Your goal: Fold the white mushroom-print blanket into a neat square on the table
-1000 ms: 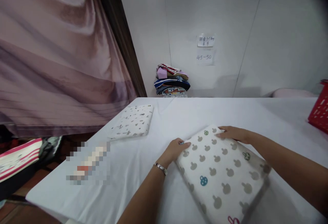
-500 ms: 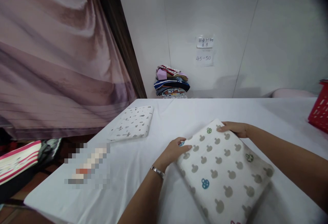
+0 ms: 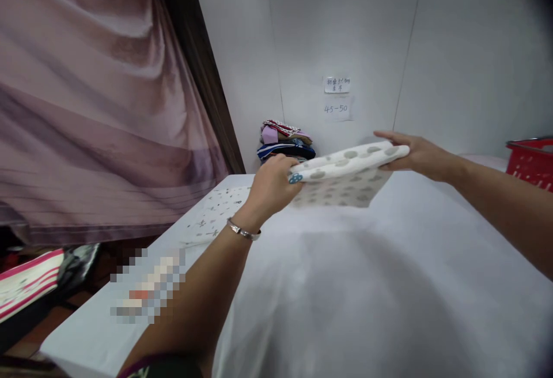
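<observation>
Left hand [image 3: 270, 185]: clenched on the left end of the spotted cloth [image 3: 345, 165].
Place: held level, clear of the table [image 3: 367, 286], towards its far edge.
Right hand [image 3: 417, 153]: clasped on the right end.
Risk: folds could be sprung open if either grip is slackened.

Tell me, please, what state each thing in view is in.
mushroom-print cloth: folded, held in the air above the table.
left hand: shut on the cloth's left end.
right hand: shut on its right end.
second patterned cloth: folded, flat on the table.
clothes pile: folded, stacked behind the table.
red basket: upright, contents hidden.
curtain: hanging in folds.
</observation>
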{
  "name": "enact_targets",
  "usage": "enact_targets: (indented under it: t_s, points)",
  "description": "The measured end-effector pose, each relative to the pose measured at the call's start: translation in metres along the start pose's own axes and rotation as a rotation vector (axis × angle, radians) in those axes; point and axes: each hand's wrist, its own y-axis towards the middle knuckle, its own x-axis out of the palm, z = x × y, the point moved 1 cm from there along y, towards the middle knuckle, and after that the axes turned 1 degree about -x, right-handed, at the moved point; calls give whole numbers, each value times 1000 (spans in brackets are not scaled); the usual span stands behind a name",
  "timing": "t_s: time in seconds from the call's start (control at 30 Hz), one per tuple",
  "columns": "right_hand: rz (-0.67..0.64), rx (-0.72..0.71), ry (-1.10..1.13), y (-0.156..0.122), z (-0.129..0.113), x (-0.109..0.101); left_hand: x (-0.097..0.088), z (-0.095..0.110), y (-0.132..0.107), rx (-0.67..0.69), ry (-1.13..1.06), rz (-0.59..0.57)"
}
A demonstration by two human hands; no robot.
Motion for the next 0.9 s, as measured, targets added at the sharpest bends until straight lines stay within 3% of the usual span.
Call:
enact_targets:
  t_s: [0.07,0.13,0.23,0.33,0.4,0.57,0.67,0.77,0.9]
  points:
    - [133,-193,-175,-15,1,2,6,3,-10,109,140,124]
    - [205,-381,-304,-41,23,19,33,1,-37,164,213,136]
    - [115,-516,-395,-95,80,65,91,-6,-99,227,197,-66]
    - [-122,-417,-369,-149,130,109,134,-10,-153,194,126,-286]
    - [-165,-248,-290,-174,144,123,144,-11,-170,140,69,-338]
    - [-163,182,132,-189,133,119,131,-5,-160,141,-24,-406]
    - [17,444,275,-190,126,111,131,12,-145,139,-67,-404]
    - [153,593,206,-196,122,109,145,39,-130,206,-104,-403]
    - [-20,706,192,-205,111,116,172,78,-113,313,-75,-423]
